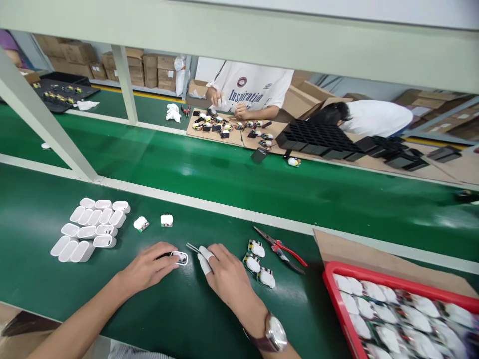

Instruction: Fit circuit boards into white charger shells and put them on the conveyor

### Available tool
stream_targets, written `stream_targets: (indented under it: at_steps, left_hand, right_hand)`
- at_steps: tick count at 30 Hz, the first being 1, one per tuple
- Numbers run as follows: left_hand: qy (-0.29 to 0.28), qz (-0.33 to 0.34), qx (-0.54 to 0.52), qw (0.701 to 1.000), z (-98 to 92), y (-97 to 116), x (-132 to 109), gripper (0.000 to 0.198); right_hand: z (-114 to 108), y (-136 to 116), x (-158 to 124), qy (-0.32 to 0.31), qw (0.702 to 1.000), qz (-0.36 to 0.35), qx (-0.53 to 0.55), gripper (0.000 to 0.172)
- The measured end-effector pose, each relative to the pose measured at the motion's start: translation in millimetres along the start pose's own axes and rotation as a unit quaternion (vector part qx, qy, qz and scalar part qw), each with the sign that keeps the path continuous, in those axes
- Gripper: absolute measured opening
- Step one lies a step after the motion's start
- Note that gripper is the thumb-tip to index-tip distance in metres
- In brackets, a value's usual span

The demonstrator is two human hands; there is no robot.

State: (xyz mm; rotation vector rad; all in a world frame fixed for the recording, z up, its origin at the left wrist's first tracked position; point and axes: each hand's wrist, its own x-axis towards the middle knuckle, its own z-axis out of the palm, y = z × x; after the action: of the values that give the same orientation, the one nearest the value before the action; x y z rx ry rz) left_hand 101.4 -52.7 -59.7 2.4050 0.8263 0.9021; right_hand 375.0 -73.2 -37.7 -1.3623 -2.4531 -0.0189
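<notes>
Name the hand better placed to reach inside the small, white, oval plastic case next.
Probably the right hand: it holds slim silver tweezers close beside the case, which the left hand holds.

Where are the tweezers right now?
In the head view, the tweezers are left of centre, in the right hand, their tips by the right end of the small white case that the left hand holds.

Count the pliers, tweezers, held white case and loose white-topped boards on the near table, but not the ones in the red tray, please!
Pliers: 1
Tweezers: 1
Held white case: 1
Loose white-topped boards: 5
Total: 8
</notes>
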Motion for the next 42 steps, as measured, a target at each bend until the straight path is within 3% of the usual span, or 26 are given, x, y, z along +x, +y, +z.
stream_targets:
  at_steps: [5,8,13,15,17,20,22,25,29,32,36,40,42]
  left_hand:
    - [-0.013,-0.003,0.031,0.999,0.5,2.3,0.6,0.029]
    - [-0.016,0.025,0.033,0.999,1.3,4.6,2.0,0.030]
    - [0.011,0.016,-0.001,1.000,4.5,8.5,8.6,0.027]
    - [0.015,-0.050,-0.052,0.997,4.9,8.8,13.3,0.017]
    - [0.033,-0.161,-0.134,0.977,2.9,7.9,20.3,0.006]
    - [0.064,-0.274,-0.213,0.936,-6.5,2.2,39.2,0.017]
    - [0.070,-0.274,-0.173,0.943,-17.0,-7.4,60.3,0.022]
    - [0.067,-0.252,0.000,0.966,-36.1,-35.8,104.8,0.024]
    - [0.082,-0.265,0.141,0.950,-56.8,-89.2,164.1,0.022]
    - [0.088,-0.291,0.174,0.937,-63.4,-119.0,182.3,0.030]
    - [0.098,-0.286,0.200,0.932,-87.5,-127.7,159.7,0.050]
    - [0.104,-0.263,0.251,0.926,-143.4,-106.4,102.9,0.030]
    - [0.084,-0.255,0.276,0.923,-164.6,-91.8,73.8,0.037]
  right_hand:
    - [25.1,11.4,2.5,0.012,0.997,0.070,-0.029,0.020]
    - [27.2,11.7,3.2,0.028,0.996,0.075,-0.042,0.016]
    - [25.4,8.4,2.3,0.049,0.996,0.073,-0.013,0.030]
    - [26.9,7.8,0.6,0.047,0.997,0.066,0.000,0.032]
    - [29.7,8.4,-1.7,0.041,0.997,0.061,0.003,0.033]
    - [34.2,12.9,-4.4,0.043,0.995,0.083,-0.018,0.031]
    - [36.2,17.9,-5.4,0.058,0.991,0.112,-0.040,0.029]
    - [37.4,25.0,-6.7,0.091,0.986,0.129,-0.061,0.025]
    - [39.6,28.9,-9.1,0.134,0.984,0.101,-0.063,0.019]
    - [41.1,29.0,-10.8,0.173,0.981,0.077,-0.046,0.019]
    - [38.2,27.1,-11.2,0.182,0.982,0.047,-0.009,0.026]
    - [32.8,18.8,2.4,0.159,0.987,0.012,0.035,0.030]
    - [31.8,10.5,20.0,0.136,0.990,-0.010,0.048,0.033]
